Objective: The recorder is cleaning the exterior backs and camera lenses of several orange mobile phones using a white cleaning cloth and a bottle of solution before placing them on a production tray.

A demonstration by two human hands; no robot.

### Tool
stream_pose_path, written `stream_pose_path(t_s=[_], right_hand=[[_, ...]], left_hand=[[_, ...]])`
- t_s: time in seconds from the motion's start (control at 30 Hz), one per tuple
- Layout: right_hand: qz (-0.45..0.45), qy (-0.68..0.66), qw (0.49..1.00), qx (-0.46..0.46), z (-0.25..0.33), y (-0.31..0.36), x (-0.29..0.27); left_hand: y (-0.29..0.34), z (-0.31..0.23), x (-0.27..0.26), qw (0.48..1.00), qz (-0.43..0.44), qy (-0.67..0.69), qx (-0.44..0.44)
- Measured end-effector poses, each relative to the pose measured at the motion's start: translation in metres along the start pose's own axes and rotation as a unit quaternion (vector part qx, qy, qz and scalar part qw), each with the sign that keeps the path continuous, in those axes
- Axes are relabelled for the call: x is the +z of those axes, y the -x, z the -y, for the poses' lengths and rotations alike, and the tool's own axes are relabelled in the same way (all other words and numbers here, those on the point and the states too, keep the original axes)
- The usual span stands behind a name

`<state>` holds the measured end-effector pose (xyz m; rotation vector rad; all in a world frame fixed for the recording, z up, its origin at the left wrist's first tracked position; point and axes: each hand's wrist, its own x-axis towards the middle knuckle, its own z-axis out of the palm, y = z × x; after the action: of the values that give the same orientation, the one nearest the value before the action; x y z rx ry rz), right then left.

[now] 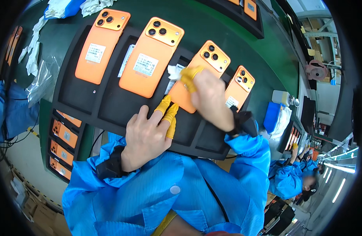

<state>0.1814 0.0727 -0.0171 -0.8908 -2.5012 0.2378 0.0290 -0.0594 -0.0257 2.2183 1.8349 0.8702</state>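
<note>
An orange phone (182, 98) lies camera side up in a compartment of the black foam tray (118, 112), tilted to the right. My right hand (209, 94) reaches across it, fingers closed on a crumpled white wipe (174, 72); yellow finger cots cover some of its fingertips. The hand hides the phone's middle. At the lower left corner of the same phone, my left hand (147, 129) touches with outstretched fingers, two of them in yellow cots. Two more orange phones, the far-left one (88, 70) and its neighbour (135, 86), show white labels. A fourth phone (236, 92) lies beyond my right wrist.
Below the tray's left side, another black tray (52, 129) holds several orange phones. White cloths (33, 51) and a clear plastic bag (43, 80) lie at left. At right stand a blue box (272, 117) and a white bottle (280, 97). Co-workers in blue (287, 183) sit farther right.
</note>
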Motion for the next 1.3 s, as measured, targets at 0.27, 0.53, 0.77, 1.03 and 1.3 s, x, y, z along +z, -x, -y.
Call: stream_pose_path(t_s=[0.27, 0.53, 0.77, 1.03, 1.3], right_hand=[[0.086, -0.085, 0.985, -0.12, 0.018, 0.017, -0.013], [0.161, -0.029, 0.984, -0.073, 0.021, 0.038, -0.038], [0.098, -0.059, 0.992, 0.052, 0.012, -0.007, -0.059], [-0.023, -0.034, 0.991, -0.126, 0.023, -0.071, 0.037], [-0.035, -0.012, 0.998, -0.049, 0.011, -0.066, 0.03]], left_hand=[[-0.003, 0.046, -0.042, 0.993, -0.094, -0.049, -0.055], [0.005, 0.056, -0.047, 0.987, -0.062, -0.017, -0.145], [0.03, 0.03, -0.041, 0.996, 0.032, -0.038, -0.076], [0.026, 0.024, -0.037, 0.996, 0.017, -0.042, -0.081], [0.031, 0.029, -0.036, 0.993, 0.045, -0.056, -0.093]])
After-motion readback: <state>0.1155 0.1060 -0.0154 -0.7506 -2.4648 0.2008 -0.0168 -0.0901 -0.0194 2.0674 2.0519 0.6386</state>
